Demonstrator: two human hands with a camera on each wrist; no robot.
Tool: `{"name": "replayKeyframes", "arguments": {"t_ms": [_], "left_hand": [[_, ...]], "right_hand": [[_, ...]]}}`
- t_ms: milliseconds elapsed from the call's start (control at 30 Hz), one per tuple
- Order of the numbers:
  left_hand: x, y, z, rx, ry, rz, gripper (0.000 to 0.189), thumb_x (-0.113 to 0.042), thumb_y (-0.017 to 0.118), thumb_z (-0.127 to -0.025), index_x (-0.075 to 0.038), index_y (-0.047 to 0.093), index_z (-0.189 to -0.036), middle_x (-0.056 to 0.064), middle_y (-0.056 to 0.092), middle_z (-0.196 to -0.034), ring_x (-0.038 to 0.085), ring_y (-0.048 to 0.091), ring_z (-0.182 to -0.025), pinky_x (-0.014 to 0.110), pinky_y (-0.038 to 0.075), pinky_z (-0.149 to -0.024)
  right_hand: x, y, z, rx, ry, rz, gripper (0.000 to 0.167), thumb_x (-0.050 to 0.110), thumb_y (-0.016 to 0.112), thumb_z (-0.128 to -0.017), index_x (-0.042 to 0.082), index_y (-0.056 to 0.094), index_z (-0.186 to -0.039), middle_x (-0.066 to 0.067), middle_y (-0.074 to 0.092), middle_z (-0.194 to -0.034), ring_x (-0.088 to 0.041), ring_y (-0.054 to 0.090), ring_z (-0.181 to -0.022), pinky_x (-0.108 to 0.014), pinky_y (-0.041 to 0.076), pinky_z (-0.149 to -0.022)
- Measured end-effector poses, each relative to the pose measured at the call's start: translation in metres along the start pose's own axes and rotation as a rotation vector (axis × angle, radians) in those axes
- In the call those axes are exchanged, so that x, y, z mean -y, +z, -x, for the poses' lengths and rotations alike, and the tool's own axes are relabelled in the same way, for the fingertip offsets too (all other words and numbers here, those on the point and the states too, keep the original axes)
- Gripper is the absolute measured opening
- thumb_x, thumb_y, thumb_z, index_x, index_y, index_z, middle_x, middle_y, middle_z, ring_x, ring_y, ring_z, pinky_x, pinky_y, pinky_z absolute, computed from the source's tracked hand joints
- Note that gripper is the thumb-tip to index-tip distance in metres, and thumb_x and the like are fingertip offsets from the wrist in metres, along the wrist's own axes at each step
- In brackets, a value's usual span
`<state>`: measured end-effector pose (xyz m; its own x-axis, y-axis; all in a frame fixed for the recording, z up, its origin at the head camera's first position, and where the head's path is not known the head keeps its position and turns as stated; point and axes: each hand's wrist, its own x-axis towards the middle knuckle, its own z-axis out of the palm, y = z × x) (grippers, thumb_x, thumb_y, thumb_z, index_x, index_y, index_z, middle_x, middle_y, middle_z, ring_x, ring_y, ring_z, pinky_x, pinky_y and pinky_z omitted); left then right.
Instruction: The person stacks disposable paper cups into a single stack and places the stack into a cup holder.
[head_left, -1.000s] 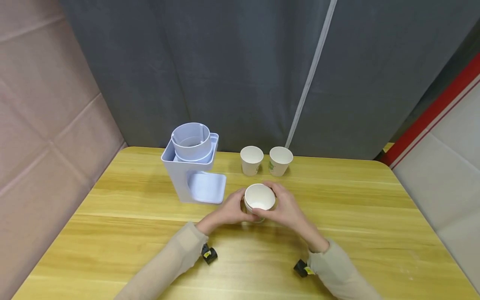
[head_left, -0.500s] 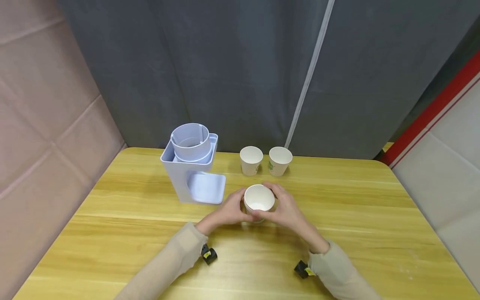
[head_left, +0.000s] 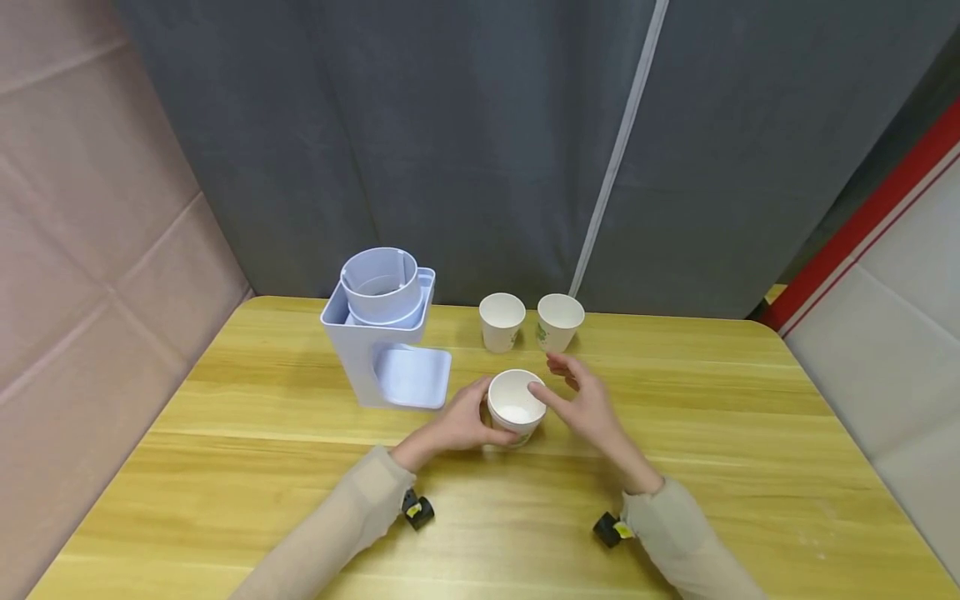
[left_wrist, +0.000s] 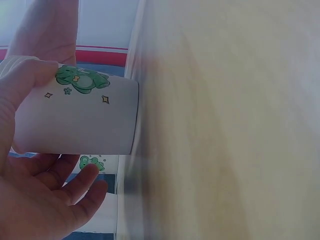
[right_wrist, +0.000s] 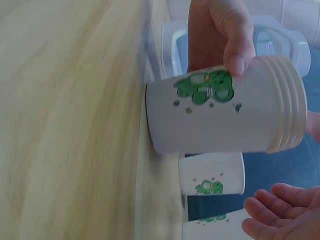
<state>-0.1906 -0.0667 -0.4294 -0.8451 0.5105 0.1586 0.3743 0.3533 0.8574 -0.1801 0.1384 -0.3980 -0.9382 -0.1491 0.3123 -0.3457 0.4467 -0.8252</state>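
Note:
A stack of nested white paper cups (head_left: pixel 517 400) stands upright on the table, a green cartoon print on its side; several rims show in the right wrist view. My left hand (head_left: pixel 459 418) holds the stack from the left, thumb at the near side and fingers at the far side. My right hand (head_left: pixel 590 408) is just to the right with fingers spread and nothing in them. Its thumb overlaps the rim in the head view, but the right wrist view has the right fingers (right_wrist: pixel 275 205) apart from the stack (right_wrist: pixel 220 107).
Two more white paper cups, a left one (head_left: pixel 502 321) and a right one (head_left: pixel 559 322), stand behind the stack. At left is a pale lavender plastic stand (head_left: pixel 356 358) with a round cylinder (head_left: pixel 382 287) on top and a flat tray (head_left: pixel 414 379). A grey curtain (head_left: pixel 465 150) hangs behind.
Both hands held the stack before. My right hand has let go and moved slightly up and right, its fingers spreading. My left hand keeps its hold, and the stack has barely shifted.

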Motion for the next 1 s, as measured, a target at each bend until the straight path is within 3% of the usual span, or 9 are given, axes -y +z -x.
{"name": "replayKeyframes", "arguments": {"t_ms": [333,567,1000], "left_hand": [[0.001,0.000,-0.001,-0.001,0.010,0.009,0.077,-0.011,0.085,-0.064,0.002,0.047,-0.129,0.014,0.057,-0.120,0.026,0.053,-0.112,0.041,0.038,-0.100],[0.000,-0.001,-0.001,0.003,0.011,0.001,0.077,-0.011,0.085,-0.064,0.002,0.047,-0.130,0.014,0.058,-0.120,0.025,0.053,-0.112,0.041,0.038,-0.100],[0.002,0.000,-0.001,-0.001,0.008,0.010,0.077,-0.011,0.085,-0.063,0.002,0.047,-0.129,0.014,0.058,-0.120,0.026,0.053,-0.112,0.042,0.038,-0.101]], "right_hand": [[-0.020,-0.003,-0.011,-0.151,0.001,0.028,0.053,0.009,0.074,-0.079,-0.011,0.051,-0.123,-0.028,0.056,-0.118,-0.039,0.054,-0.108,-0.054,0.043,-0.092],[-0.032,-0.006,-0.023,-0.253,0.048,0.082,0.057,0.013,0.076,-0.077,-0.013,0.051,-0.121,-0.029,0.055,-0.118,-0.041,0.053,-0.107,-0.052,0.042,-0.093],[-0.043,-0.013,-0.053,-0.312,0.139,0.176,0.074,0.024,0.079,-0.075,-0.012,0.044,-0.128,-0.028,0.051,-0.119,-0.040,0.049,-0.109,-0.046,0.040,-0.094]]}}
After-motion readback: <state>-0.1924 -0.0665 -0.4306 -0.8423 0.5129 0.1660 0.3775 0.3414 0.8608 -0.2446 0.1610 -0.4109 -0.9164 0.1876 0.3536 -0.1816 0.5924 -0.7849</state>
